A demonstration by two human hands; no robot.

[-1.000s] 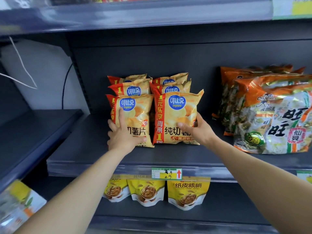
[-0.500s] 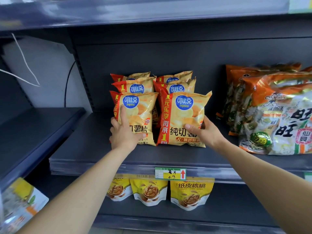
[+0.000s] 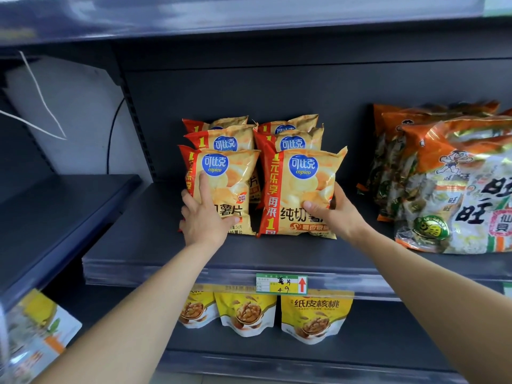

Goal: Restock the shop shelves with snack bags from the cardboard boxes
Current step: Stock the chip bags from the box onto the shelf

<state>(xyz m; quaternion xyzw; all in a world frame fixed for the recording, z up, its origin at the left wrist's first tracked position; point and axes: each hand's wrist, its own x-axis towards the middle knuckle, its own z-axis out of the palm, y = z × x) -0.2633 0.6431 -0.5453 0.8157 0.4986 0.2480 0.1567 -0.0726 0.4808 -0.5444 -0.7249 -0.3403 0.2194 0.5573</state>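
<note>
Head view looks onto a dark grey shelf unit, whose middle shelf carries the stock; at its right end lean the big orange-topped rice-cracker bags, one behind another, well apart from the chips; near the middle of that shelf stand the yellow chip bags, two columns side by side, three deep, each upright and facing out; the left front chip bag and the right front chip bag stand just beside each other at the head of their columns, bottoms on the shelf; the left hand grasps the left front chip bag at its lower left, forefinger straight up the face, thumb across it, other fingers curled round the left edge; the right hand grasps the right front chip bag at its lower right, thumb on the face, fingers wrapped round the right edge; on the shelf below, three yellow walnut pouches stand in a row; a green and yellow price label with a red arrow sits on the middle shelf's front rail, between chips and pouches.
</note>
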